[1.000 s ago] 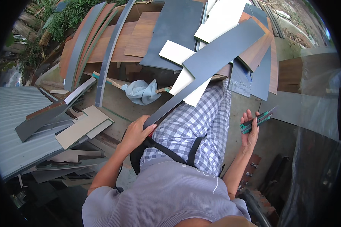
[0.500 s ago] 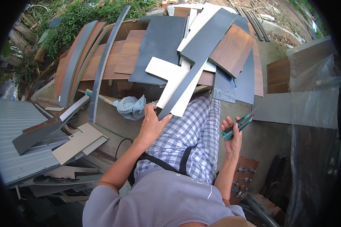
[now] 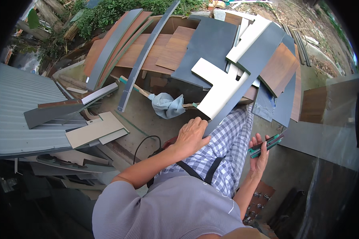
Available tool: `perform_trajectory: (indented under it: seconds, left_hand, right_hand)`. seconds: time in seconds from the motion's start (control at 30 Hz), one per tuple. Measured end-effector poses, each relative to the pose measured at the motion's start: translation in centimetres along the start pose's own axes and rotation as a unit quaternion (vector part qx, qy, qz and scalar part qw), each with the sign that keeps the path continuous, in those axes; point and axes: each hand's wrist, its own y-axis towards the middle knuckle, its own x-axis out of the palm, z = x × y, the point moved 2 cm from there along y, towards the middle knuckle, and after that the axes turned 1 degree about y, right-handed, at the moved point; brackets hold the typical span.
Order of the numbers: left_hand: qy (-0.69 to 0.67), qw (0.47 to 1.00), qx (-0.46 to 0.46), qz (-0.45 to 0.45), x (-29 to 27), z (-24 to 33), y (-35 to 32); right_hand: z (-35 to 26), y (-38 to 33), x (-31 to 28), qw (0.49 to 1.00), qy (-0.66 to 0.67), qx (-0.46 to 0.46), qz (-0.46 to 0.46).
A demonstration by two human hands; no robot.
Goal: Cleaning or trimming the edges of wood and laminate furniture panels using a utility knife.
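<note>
Offcut boards, grey, brown and cream, lie heaped across the upper middle of the ground, none of them visibly sorted. One long grey strip slants down out of the pile to the person's checked knee, and the left hand lies curled on its lower end, beside a cream panel. Well apart, low at right, the right hand is closed round a green cutter. A judgement only: the strip looks gripped but not cut.
</note>
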Motion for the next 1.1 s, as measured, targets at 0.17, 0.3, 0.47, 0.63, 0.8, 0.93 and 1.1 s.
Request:
perform_trajectory:
  seconds: [0.17,0.3,0.47,0.63,0.8,0.93,1.1]
  left_hand:
    - [-0.047,0.998,0.007,0.047,1.5,0.5,1.6]
    - [-0.133,0.984,-0.071,0.09,-2.6,-2.1,2.8]
    - [-0.075,0.943,-0.192,0.26,-7.6,-13.2,3.0]
    - [0.052,0.876,-0.244,0.413,-10.5,-28.8,0.0]
    - [-0.192,0.691,-0.481,0.505,-12.0,-43.2,-5.3]
    - [-0.529,0.368,-0.466,0.606,-13.1,-48.4,-6.9]
    - [-0.606,0.374,-0.381,0.59,-15.6,-52.6,-8.2]
  right_hand:
    - [0.6,0.3,0.0,0.999,0.002,0.024,-0.022]
    - [1.3,0.3,0.2,0.999,-0.013,0.028,-0.018]
    - [1.6,0.5,0.3,0.999,-0.031,0.024,-0.028]
    - [1.7,1.0,1.1,0.997,-0.063,0.021,-0.025]
    - [1.9,1.4,2.9,0.995,-0.091,0.034,-0.032]
    - [2.1,1.6,4.0,0.993,-0.104,0.041,-0.035]
    - [3.1,2.2,5.2,0.99,-0.116,0.063,-0.045]
